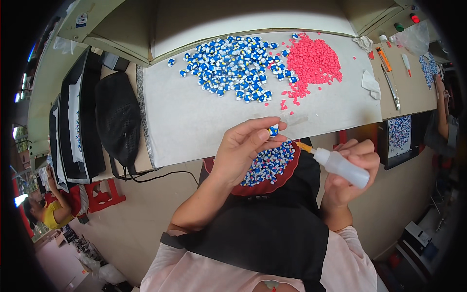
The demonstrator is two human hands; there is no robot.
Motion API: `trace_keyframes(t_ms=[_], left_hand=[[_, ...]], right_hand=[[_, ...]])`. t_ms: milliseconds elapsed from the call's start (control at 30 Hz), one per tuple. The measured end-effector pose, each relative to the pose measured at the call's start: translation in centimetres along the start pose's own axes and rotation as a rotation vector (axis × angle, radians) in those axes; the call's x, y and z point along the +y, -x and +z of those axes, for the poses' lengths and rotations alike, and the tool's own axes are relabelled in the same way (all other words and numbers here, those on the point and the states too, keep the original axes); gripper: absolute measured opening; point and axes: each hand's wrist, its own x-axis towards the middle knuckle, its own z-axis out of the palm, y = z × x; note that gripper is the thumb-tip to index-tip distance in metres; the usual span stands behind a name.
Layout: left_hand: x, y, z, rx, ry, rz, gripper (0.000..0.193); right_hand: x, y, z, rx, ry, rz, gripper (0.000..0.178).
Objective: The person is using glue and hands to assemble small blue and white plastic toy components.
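Between the thumb and fingers of my left hand (243,146) is a small blue, white and yellow figurine (274,130). My right hand (354,168) grips a translucent squeeze bottle (343,168) with an orange needle tip (304,146). The thin needle points left toward the figurine; whether it touches cannot be told. Below my hands, a dark red bowl (292,173) on my lap holds many small blue, white and pink pieces. A heap of like blue and white figurines (228,65) lies on the white-covered table, beside a pile of small pink pieces (314,61).
On the table's right lie an orange-handled cutter (383,59), metal tweezers (390,87), a small white tube (406,64) and crumpled tissue (370,84). A black mesh bag (117,114) and black trays (78,117) stand on the left. Other people sit at both sides.
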Motion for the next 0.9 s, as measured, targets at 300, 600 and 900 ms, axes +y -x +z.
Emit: trace_keyframes(t_ms=[300,600,900], left_hand=[[-0.4,0.4,0.6,-0.050,-0.010,0.093,0.027],[-0.7,0.5,0.5,-0.067,-0.063,0.100,0.026],[-0.6,0.4,0.8,-0.069,-0.071,0.072,0.024]], right_hand=[[-1.5,0.4,-0.3,-0.239,0.193,-0.137,0.043],[-1.4,0.6,-0.1,-0.262,0.247,-0.147,0.044],[-1.1,0.7,-0.1,-0.210,0.204,-0.183,0.036]])
